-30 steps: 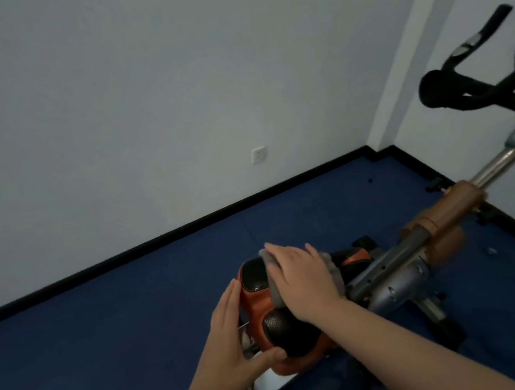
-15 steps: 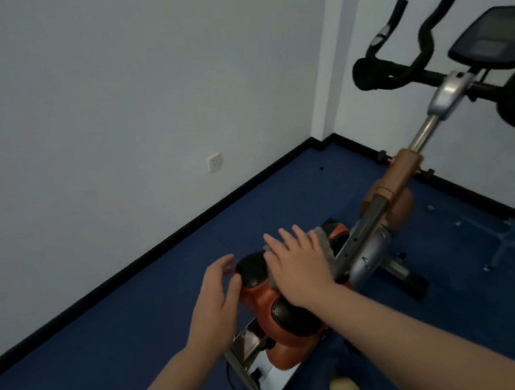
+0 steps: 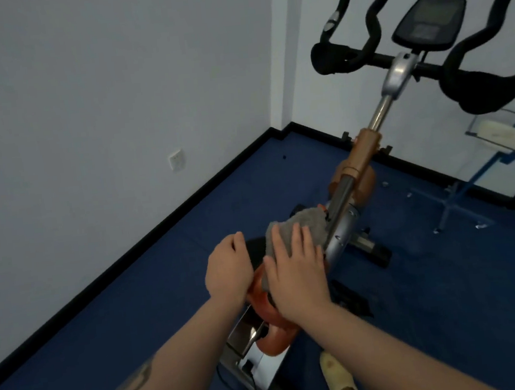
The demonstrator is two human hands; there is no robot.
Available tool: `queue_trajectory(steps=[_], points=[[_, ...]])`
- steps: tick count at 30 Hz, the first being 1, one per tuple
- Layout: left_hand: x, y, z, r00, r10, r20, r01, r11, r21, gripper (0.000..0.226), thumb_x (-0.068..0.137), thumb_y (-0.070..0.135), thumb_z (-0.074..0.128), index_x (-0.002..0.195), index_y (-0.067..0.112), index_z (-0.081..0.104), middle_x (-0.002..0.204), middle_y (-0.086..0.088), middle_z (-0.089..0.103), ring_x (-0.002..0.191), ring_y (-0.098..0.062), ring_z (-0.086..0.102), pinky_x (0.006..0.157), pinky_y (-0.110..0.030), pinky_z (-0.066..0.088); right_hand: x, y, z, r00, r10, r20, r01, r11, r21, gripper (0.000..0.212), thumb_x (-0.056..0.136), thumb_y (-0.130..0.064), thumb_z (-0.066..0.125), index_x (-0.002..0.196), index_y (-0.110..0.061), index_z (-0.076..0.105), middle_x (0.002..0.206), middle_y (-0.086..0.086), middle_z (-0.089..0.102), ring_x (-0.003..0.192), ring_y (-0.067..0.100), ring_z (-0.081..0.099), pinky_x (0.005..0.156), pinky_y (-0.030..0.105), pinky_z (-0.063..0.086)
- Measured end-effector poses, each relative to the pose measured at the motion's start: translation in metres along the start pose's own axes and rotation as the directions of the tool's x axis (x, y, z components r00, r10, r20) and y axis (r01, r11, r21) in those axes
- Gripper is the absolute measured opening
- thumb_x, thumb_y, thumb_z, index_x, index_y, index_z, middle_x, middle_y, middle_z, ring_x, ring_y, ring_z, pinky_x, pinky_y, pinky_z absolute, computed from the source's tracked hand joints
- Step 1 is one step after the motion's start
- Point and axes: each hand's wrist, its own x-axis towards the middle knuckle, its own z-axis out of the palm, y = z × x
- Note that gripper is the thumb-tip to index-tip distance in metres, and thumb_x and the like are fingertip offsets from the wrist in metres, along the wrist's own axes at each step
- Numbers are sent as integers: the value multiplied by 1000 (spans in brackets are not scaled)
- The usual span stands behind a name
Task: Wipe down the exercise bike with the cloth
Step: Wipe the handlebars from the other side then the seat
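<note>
Item: exercise bike (image 3: 350,204), seat end nearest me. Cloth (image 3: 297,227) lies on the seat (image 3: 261,292), pressed flat under my right hand (image 3: 296,272), fingers straight. Left hand (image 3: 229,273): fingers curled at the seat's side; grip I cannot tell. Advice: 1 firm, even stroke, palm flat, seat steadied.

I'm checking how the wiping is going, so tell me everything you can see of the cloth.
The cloth is grey, soft and fuzzy-looking, like microfibre or towelling, bunched rather than spread flat. It lies on the orange-and-black saddle of the bike, its far end reaching the silver frame tube. The right hand presses on it with straight, spread fingers, covering its near part. The left hand is beside it at the saddle's edge; whether it touches the cloth cannot be told.
</note>
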Motion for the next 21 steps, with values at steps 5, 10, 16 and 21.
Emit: queue_trajectory(steps=[5,10,16,21], points=[[5,-3,-2,999,18,32,-19,999,35,34,100,35,35,89,27,66,83,6,64,72,-6,58,60,-30,48,-55,-13,22,998,3,-64,1,998,61,65,92,-54,-1,154,-33,-3,161,9,-16,144,24,-26,116,45,-9],[5,-1,-2,999,24,26,-26,997,72,33,100,37,34,99,28,66,86,5,63,74,-9,58,61,-31,47,5,0,-5,985,173,21,-174,970,169,60,104,-45,17,154,-26,-8,159,17,-18,147,32,-17,121,45,5],[4,-2,-3,999,15,40,-16,999,47,33,100,36,34,95,27,65,86,4,62,75,-11,59,65,-35,52,-54,-11,21,995,101,-18,-98,987,125,65,99,-51,15,150,-30,-19,156,12,-28,144,28,-25,121,46,6],[5,-1,-2,999,24,35,-26,998,53,33,99,34,34,97,27,66,87,3,63,73,-8,57,58,-30,44,-24,-5,10,986,164,-2,-161,971,178,58,101,-50,10,154,-31,-3,159,12,-21,147,28,-16,119,45,-5]])
